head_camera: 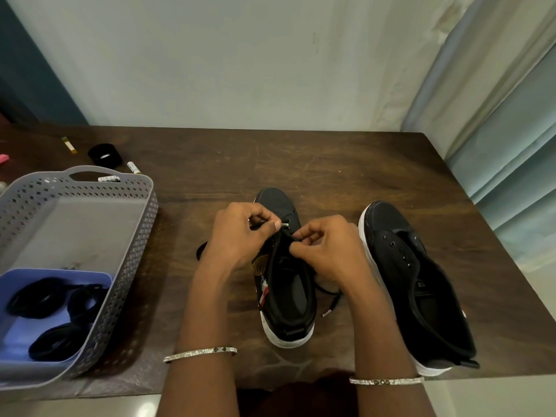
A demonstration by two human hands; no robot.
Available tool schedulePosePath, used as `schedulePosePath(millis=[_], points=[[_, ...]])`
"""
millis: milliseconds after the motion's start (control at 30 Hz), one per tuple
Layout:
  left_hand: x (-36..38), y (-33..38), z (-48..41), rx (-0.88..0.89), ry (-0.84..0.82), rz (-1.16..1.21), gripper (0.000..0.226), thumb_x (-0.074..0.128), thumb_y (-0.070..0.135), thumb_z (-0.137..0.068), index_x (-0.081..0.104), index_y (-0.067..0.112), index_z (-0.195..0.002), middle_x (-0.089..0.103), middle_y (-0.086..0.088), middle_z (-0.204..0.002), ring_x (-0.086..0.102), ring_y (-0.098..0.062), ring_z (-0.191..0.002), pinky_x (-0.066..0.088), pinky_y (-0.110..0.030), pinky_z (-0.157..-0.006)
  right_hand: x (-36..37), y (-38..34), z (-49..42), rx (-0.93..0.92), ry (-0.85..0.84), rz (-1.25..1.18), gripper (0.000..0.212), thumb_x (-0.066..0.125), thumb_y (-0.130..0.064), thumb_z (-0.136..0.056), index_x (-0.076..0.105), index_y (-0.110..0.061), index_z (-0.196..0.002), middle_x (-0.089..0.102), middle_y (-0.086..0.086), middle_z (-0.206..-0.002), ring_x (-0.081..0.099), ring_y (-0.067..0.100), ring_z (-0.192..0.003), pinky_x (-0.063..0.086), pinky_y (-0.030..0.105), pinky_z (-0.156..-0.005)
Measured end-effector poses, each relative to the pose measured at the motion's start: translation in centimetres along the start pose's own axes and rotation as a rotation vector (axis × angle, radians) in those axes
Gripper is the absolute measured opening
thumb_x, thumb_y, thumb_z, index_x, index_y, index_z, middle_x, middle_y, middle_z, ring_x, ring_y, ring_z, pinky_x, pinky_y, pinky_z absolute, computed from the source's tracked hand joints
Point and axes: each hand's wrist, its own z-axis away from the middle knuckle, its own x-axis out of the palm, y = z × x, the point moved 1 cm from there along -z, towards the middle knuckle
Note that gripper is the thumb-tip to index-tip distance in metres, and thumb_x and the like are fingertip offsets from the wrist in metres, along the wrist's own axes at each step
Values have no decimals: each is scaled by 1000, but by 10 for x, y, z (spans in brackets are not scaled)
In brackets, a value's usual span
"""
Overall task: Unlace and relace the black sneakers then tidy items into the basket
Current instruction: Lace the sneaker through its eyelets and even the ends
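While left hand (237, 236) pinches lace (285, 225), right hand (328, 251) sneaker (275, 201)

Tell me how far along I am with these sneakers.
Done: the sneaker on the right has bare eyelets, fully unlaced. In hand: left hand and right hand pinch a lace at the toe eyelets of the other sneaker; threading in or out, I cannot tell. Left: lacing both, then tidying into the basket.

Centre sneaker (288, 296), lace (328, 290) at toe eyelets; right sneaker (421, 281) laceless.
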Motion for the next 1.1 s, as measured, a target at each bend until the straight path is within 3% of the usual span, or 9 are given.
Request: schedulePosePath(millis=[100,300,433,567,700,967,1100], points=[[2,3,0,-20,-7,-71,11,78,26,-86,74,33,-78,67,16,-70,58,11,-67,39,-6,-56,5,3,-4,49,58,-81,5,83,-31,-77,78,-32,-79,71,-14,-63,67,0,-64,60,34,-74],[7,11,2,-69,25,-208,8,76,32,-85,72,36,-79,65,17,-78,61,-3,-76,39,-23,-56,13,10,-9,216,39,-327,10,80,-28,-70,79,-36,-75,74,-8,-69,71,17,-78,60,51,-84],[12,17,2,-90,24,-285,3,74,35,-86,73,35,-84,65,16,-84,61,-5,-79,38,-24,-53,13,13,-10,282,14,-431,10,81,-17,-75,80,-27,-74,76,0,-74,73,21,-80,62,43,-76],[15,20,3,-110,41,-324,2,72,34,-88,73,33,-86,61,17,-81,58,-5,-76,34,-22,-51,11,13,-9,308,-22,-505,10,79,-10,-81,80,-18,-77,77,5,-76,70,18,-72,53,29,-64],[18,23,2,-130,35,-352,2,71,33,-87,72,33,-85,65,14,-86,61,-9,-79,39,-25,-53,12,15,-10,331,-43,-547,10,76,-8,-83,80,-16,-78,77,6,-78,70,20,-74,52,29,-64],[21,26,3,-115,52,-353,3,70,32,-88,70,30,-87,57,15,-82,51,-5,-70,33,-21,-50,11,14,-9,337,-48,-570,10,74,-7,-86,80,-14,-80,77,7,-80,68,18,-73,54,28,-66],[22,23,2,-103,23,-318,6,70,31,-89,67,31,-84,57,16,-80,54,-5,-71,41,-24,-53,12,13,-10,335,-40,-554,11,75,-8,-85,80,-15,-79,76,8,-78,66,17,-70,53,29,-65]])
